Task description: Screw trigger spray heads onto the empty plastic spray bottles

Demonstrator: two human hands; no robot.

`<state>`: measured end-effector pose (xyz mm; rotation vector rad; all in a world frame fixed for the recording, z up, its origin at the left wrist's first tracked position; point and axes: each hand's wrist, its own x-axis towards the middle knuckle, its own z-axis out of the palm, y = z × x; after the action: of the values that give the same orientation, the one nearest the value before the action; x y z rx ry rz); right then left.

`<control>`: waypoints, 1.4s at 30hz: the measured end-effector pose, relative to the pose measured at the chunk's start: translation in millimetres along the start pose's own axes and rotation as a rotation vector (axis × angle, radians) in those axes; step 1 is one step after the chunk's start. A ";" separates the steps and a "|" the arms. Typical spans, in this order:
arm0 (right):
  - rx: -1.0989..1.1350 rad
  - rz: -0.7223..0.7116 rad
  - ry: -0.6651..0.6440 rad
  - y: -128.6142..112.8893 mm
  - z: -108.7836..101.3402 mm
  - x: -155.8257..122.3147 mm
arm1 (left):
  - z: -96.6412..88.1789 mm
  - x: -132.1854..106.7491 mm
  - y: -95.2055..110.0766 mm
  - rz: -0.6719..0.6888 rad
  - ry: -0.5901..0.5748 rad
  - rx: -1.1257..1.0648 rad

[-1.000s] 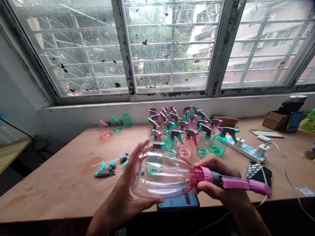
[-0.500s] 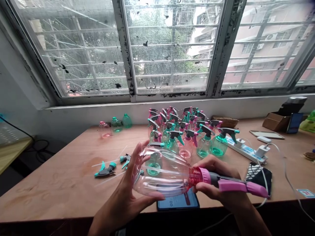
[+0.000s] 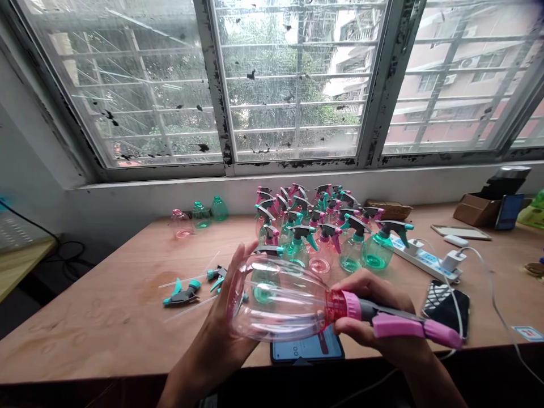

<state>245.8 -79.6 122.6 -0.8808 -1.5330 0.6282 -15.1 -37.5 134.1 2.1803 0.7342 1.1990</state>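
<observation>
A clear pink spray bottle (image 3: 280, 300) lies sideways in the air above the table's front edge, its base to the left. My left hand (image 3: 225, 317) is wrapped round the base end, with part of the fingers behind the plastic. At the neck, my right hand (image 3: 378, 311) grips the pink collar of the trigger sprayer (image 3: 399, 326), which sits on the bottle mouth and points right. Whether the collar is fully tightened I cannot tell. Beneath the bottle lies a phone (image 3: 308, 345) with a lit screen.
Several assembled pink and green spray bottles (image 3: 376, 252) stand behind my hands. Loose trigger sprayers (image 3: 182, 294) with thin tubes lie to the left. Three bottles without sprayers, one pink (image 3: 182, 224), stand at the back left. A power strip (image 3: 425, 258) and a dark phone (image 3: 446, 309) are on the right.
My left hand has shifted its hold on the base, its thumb now out of sight behind the bottle. The bottle has turned slightly, and the sprayer has moved a little left.
</observation>
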 end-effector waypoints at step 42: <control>0.108 0.002 0.099 1.4 11.3 1.2 | 0.3 -3.0 4.9 0.040 0.065 -0.077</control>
<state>234.9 -76.7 120.4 -0.8200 -1.3971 0.6533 -15.3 -43.0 135.6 2.1106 0.6629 1.3022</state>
